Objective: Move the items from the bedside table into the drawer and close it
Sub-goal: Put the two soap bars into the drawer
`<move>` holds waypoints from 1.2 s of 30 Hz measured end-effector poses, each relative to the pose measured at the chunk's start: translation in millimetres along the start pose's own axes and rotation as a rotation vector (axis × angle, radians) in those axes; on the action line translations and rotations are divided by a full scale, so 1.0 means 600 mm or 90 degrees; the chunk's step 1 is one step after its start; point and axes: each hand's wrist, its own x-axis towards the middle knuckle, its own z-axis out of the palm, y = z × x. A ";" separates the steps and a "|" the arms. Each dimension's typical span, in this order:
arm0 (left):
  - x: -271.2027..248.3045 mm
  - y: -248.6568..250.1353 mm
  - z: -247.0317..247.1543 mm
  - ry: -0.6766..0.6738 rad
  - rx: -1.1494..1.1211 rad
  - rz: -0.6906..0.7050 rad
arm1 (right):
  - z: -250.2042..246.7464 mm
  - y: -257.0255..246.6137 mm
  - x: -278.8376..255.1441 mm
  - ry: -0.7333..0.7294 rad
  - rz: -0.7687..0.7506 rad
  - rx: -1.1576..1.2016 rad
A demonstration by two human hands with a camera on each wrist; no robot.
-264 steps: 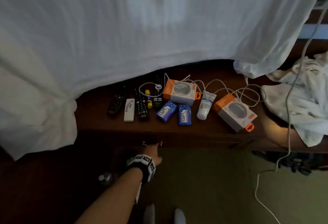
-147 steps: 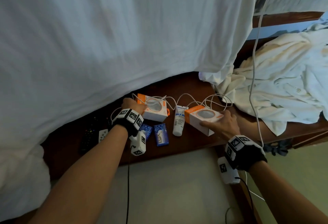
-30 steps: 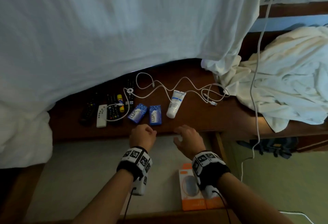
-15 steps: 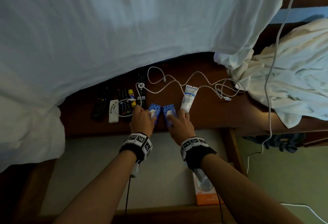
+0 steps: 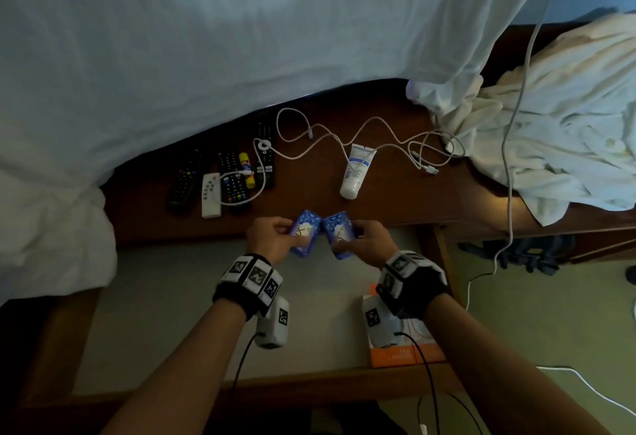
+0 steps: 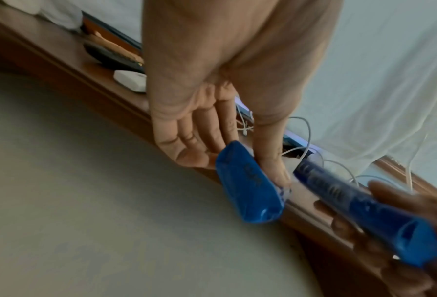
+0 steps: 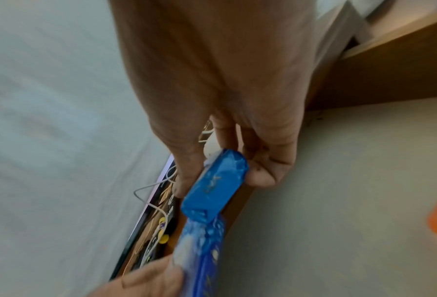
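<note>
Trouble could come from the thin pinch grips: either blue soap packet might slip and miss the open drawer [image 5: 192, 314]. Left hand [image 5: 270, 240] pinches one blue soap packet [image 5: 304, 233], right hand [image 5: 370, 242] the other packet [image 5: 339, 233], both held over the bedside table's [image 5: 395, 200] front edge, palms down.

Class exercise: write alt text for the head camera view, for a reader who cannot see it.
Seen from above, the left hand and the right hand each hold a blue packet over an open drawer that contains an orange box. Behind them on the bedside table lie remotes, a white tube and white cables.
</note>
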 end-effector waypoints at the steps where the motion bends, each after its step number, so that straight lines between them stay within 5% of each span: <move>1: -0.008 -0.011 0.003 -0.026 -0.021 -0.010 | -0.006 0.009 -0.009 -0.031 0.021 0.086; 7: -0.046 -0.093 0.045 -0.107 0.052 -0.070 | -0.009 0.063 -0.041 -0.055 0.114 0.283; 10: -0.071 -0.129 0.087 -0.196 0.206 -0.065 | 0.002 0.092 -0.042 -0.023 0.156 0.209; 14: -0.101 -0.158 0.136 -0.288 0.325 -0.080 | 0.015 0.110 -0.052 -0.016 0.086 0.146; 21: -0.112 -0.167 0.179 -0.371 0.395 -0.060 | 0.020 0.136 -0.060 0.004 0.073 0.007; 27: -0.112 -0.191 0.191 -0.384 0.364 -0.013 | 0.042 0.141 -0.060 -0.059 0.014 -0.163; 36: -0.113 -0.212 0.166 -0.192 0.379 -0.128 | 0.098 0.132 -0.041 -0.152 -0.045 -0.376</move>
